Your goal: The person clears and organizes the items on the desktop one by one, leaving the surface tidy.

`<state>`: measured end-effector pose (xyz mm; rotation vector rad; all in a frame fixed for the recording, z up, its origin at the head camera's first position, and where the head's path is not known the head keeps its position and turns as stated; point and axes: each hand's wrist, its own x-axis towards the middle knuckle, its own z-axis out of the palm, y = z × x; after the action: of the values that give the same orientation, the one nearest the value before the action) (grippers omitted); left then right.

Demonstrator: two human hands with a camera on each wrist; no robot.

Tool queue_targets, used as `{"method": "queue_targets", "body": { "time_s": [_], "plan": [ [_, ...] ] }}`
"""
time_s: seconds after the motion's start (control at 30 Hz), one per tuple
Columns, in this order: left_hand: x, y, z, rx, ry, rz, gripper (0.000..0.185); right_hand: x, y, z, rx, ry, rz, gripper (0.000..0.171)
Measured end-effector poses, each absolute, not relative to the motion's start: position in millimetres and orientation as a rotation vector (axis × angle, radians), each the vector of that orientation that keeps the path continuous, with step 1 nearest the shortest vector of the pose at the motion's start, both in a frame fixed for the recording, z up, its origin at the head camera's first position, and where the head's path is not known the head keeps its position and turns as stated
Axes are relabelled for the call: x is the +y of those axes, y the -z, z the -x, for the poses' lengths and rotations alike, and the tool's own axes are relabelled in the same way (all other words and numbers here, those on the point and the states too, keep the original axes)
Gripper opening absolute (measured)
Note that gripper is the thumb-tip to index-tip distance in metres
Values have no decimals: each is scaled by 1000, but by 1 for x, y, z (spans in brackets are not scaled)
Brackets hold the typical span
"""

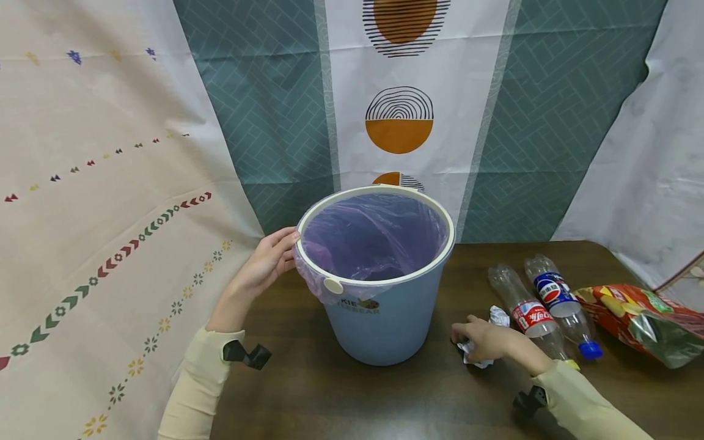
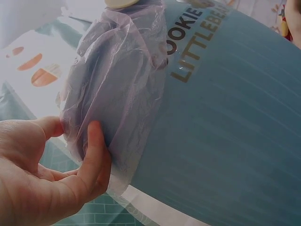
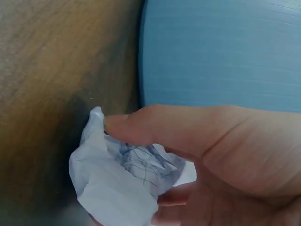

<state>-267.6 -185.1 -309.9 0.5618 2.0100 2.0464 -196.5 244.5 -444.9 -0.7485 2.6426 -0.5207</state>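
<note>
A blue trash can (image 1: pixel 379 324) with a cream rim stands upright on the table, lined with a thin purple plastic bag (image 2: pixel 117 80) folded over its edge. My left hand (image 1: pixel 269 260) grips the can's rim at its left side, thumb on one side and fingers against the bag-covered outside. To the right of the can, low at the tabletop, my right hand (image 1: pixel 486 340) grips crumpled paper (image 3: pixel 113 183) between thumb and fingers. White paper with written lines shows in the right wrist view. More crumpled white paper (image 1: pixel 499 316) shows just behind that hand.
Two clear plastic bottles lie on the dark wooden table (image 1: pixel 308 397) at the right: a red-labelled bottle (image 1: pixel 530 315) and a blue-labelled bottle (image 1: pixel 555 290). Beyond them lies a red snack bag (image 1: pixel 649 315). Patterned cloth (image 1: pixel 275 91) hangs behind and at the sides.
</note>
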Motion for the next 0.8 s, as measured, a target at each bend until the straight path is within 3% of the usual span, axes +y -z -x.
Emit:
{"method": "queue_targets", "body": {
  "time_s": [0.2,0.8],
  "plan": [
    [-186,310,268,2012,-2039,-564,47,249,430,199,2669,508,793,27],
    [-186,311,268,2007,-2050,-564,46,271,378,214,2834,583,880,24]
  ]
}}
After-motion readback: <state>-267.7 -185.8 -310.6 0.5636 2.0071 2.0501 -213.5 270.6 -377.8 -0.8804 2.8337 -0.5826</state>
